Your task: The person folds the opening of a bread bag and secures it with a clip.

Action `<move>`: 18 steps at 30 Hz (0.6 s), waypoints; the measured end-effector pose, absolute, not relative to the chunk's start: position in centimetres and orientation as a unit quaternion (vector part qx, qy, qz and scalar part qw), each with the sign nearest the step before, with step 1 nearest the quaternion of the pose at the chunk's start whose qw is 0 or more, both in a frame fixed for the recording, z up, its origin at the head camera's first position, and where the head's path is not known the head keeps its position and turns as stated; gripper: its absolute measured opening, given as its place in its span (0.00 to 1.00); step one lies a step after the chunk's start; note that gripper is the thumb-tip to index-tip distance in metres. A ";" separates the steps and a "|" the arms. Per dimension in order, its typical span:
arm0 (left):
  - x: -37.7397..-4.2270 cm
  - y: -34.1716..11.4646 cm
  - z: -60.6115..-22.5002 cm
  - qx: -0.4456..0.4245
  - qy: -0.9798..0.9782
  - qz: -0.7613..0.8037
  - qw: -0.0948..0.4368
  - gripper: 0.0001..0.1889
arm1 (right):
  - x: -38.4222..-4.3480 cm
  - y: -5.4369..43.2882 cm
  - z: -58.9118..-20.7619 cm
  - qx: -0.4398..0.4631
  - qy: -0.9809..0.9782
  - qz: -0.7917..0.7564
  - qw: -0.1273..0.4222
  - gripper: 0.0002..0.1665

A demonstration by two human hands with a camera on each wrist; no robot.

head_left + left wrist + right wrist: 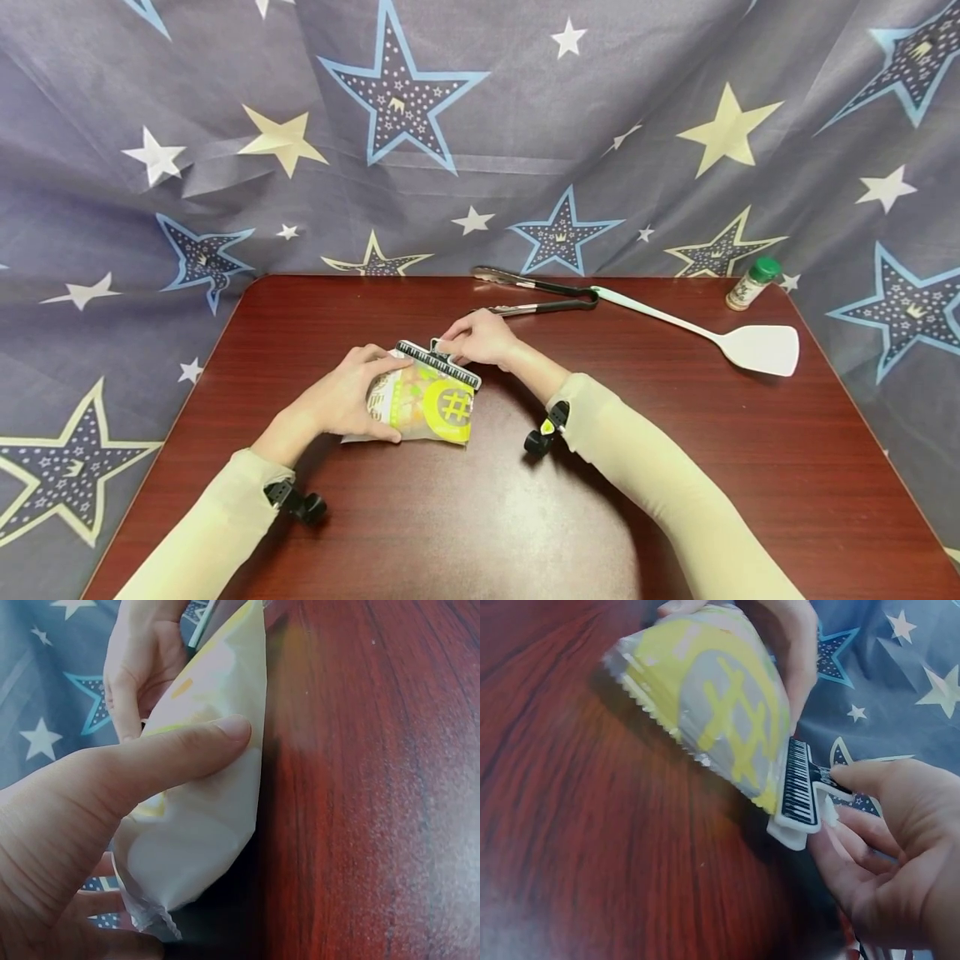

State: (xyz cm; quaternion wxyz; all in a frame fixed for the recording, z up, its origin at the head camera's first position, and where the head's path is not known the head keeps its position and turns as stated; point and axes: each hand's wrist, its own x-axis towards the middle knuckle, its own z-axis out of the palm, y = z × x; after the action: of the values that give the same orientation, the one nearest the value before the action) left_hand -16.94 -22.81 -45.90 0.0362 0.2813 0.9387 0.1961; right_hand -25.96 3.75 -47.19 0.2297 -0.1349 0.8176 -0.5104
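Note:
A yellow and white snack bag lies on the dark red table, near its middle. My left hand grips the bag, thumb pressed on its face and fingers behind it. A white clip with a black piano-key pattern sits across the bag's top edge. My right hand pinches the clip's tabs at the far end. In the right wrist view the clip clamps the bag along its top.
Black-handled metal tongs and a white spatula lie at the table's far side. A green-capped spice jar stands at the far right corner. A star-patterned cloth hangs behind and around the table.

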 end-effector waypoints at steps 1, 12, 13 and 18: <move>-17.0 -22.8 -45.9 0.281 0.939 0.195 0.038 0.58 | -25.9 3.8 -47.2 -0.139 0.829 -0.498 0.214 0.16; -17.1 -22.6 -45.8 0.281 0.938 0.198 0.045 0.58 | -25.5 4.4 -47.0 -0.196 0.898 -0.391 0.040 0.05; -17.1 -22.6 -45.8 0.279 0.938 0.199 0.045 0.58 | -25.5 4.6 -46.9 -0.198 0.898 -0.391 0.036 0.05; -17.2 -22.5 -45.7 0.266 0.941 0.203 0.046 0.58 | -25.4 6.7 -46.3 -0.221 0.895 -0.387 -0.003 0.06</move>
State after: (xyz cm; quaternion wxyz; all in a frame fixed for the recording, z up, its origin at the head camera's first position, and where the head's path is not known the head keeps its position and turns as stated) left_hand -17.21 -22.50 -45.71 0.0463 0.2656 0.9413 0.2033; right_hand -25.42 6.69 -46.27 -0.0034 -0.2207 0.8951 -0.3875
